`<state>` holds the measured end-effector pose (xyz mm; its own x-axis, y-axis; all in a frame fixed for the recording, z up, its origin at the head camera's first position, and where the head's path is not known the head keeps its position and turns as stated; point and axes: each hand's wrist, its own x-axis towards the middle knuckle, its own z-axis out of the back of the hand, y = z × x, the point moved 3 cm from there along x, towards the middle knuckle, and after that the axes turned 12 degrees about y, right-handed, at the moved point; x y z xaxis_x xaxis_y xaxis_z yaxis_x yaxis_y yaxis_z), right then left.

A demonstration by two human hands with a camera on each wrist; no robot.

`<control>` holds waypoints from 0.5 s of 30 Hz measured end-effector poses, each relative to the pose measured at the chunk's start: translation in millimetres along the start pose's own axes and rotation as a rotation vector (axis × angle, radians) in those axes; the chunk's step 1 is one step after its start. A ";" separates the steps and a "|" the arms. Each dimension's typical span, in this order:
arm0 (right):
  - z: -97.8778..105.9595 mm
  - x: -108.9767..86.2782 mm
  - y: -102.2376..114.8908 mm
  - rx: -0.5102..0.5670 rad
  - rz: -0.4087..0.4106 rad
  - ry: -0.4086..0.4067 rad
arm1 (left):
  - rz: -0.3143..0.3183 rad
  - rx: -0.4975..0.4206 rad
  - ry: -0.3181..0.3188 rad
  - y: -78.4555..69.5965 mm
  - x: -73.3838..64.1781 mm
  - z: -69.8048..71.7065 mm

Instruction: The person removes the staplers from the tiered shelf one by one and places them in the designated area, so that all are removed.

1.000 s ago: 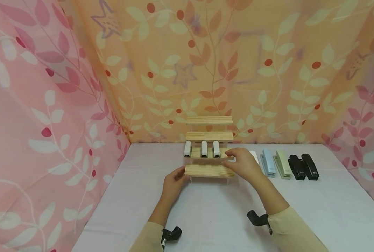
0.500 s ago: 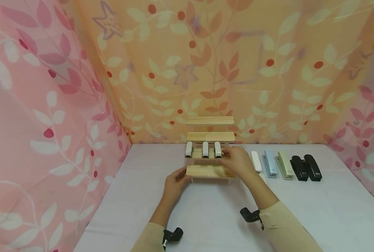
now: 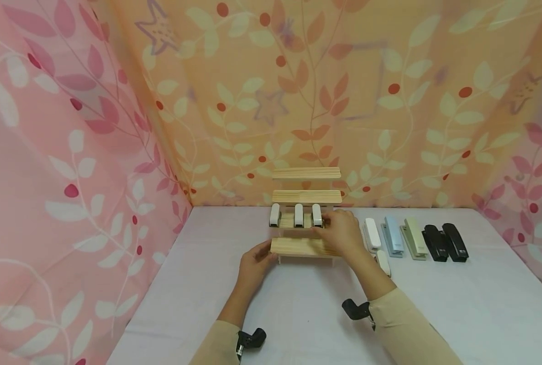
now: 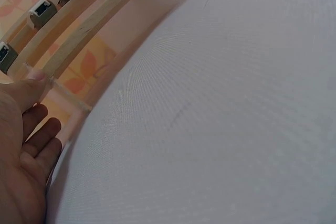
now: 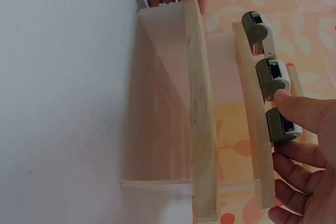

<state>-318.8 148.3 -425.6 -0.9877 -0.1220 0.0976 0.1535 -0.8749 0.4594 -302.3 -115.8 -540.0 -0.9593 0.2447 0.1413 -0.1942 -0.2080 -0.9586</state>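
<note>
A tiered wooden rack point(image 3: 298, 247) stands on the table, with three small white-and-grey staplers on its second board from the bottom. My left hand point(image 3: 254, 266) holds the left end of the lowest board; in the left wrist view its thumb point(image 4: 35, 76) lies against the board's end. My right hand point(image 3: 342, 233) is at the rightmost stapler point(image 3: 317, 215). Seen from the right wrist, thumb and forefinger pinch this stapler point(image 5: 283, 126) from both sides. The middle stapler point(image 3: 298, 216) and the left stapler point(image 3: 275, 215) stand upright, untouched.
Right of the rack lie a white stapler point(image 3: 371, 234), a smaller white stapler point(image 3: 382, 263) partly behind the right forearm, a blue stapler point(image 3: 393, 236), a pale green stapler point(image 3: 414, 239) and two black staplers point(image 3: 455, 242). Patterned curtains point(image 3: 234, 101) hang behind and left.
My right hand has moved left from the board's right end to the rightmost stapler and now pinches it. The white staplers on the table show more. My left hand stays at the rack.
</note>
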 end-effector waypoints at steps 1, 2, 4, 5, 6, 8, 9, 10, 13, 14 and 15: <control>-0.1 0.2 -0.1 -0.001 0.000 -0.007 | -0.001 -0.003 0.000 -0.6 0.2 -0.3; -0.1 0.3 0.0 -0.001 0.002 -0.014 | 0.001 -0.010 0.000 -0.9 0.2 -0.5; -0.4 0.7 -0.6 -0.001 0.004 -0.028 | -0.001 -0.026 0.001 -1.8 0.2 -0.9; -0.6 1.0 -1.0 0.000 0.007 -0.035 | -0.006 -0.033 0.002 -1.9 0.3 -1.0; -0.9 1.3 -1.2 0.001 0.009 -0.041 | -0.008 -0.034 0.003 -2.0 0.5 -1.0; -0.8 1.2 -1.0 0.008 0.011 -0.047 | -0.011 -0.038 0.003 -2.5 0.2 -0.7; -1.0 1.2 -1.0 0.010 0.012 -0.049 | -0.014 -0.035 0.003 -2.7 0.1 -0.6; -0.9 1.0 -0.7 0.014 0.013 -0.049 | -0.012 -0.031 0.003 -2.8 0.0 -0.3; -0.8 0.4 -0.2 0.028 0.009 -0.047 | -0.011 -0.020 0.005 -2.6 -0.3 0.3; -0.8 0.1 -0.1 0.031 0.006 -0.045 | -0.012 -0.016 0.006 -2.3 -0.6 0.4; -0.7 -0.3 -0.2 0.035 0.004 -0.043 | -0.013 -0.015 0.008 -2.1 -0.7 0.5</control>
<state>-318.6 148.1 -426.3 -0.9851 -0.1043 0.1366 0.1587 -0.8575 0.4894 -301.3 -116.0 -538.0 -0.9549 0.2551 0.1520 -0.2037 -0.1902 -0.9604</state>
